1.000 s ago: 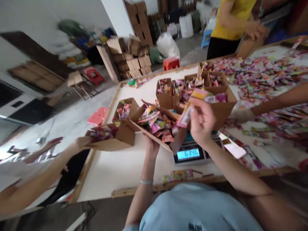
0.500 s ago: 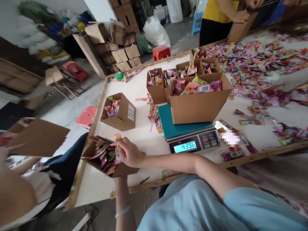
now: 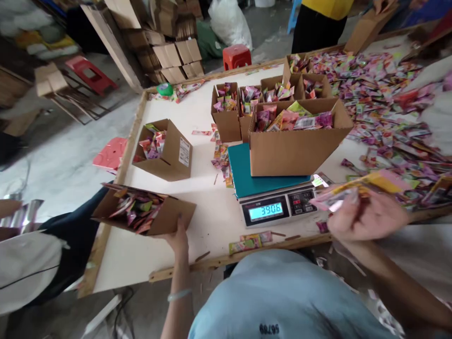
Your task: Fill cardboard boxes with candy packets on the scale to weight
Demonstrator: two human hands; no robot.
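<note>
My left hand [image 3: 178, 236] grips the near end of a tilted cardboard box [image 3: 165, 219] full of coloured packets, which hangs over the table's left edge. My right hand [image 3: 363, 216] is closed on a bunch of yellow and pink packets [image 3: 356, 190], held near the table's front right, beside the scale. The scale [image 3: 273, 207] shows a lit display and carries a larger cardboard box [image 3: 296, 150] filled with packets on its teal platform.
A small open box [image 3: 173, 153] stands at the table's left. Several filled boxes [image 3: 226, 117] sit behind the scale. Loose packets [image 3: 381, 103] cover the table's right half. A person in yellow [image 3: 318, 19] stands at the far side; another person's sleeve [image 3: 28, 268] is at left.
My right hand left the tilted box and swung right, now holding a bunch of packets. The tilted box stayed at the table's left edge. The scale reading dropped.
</note>
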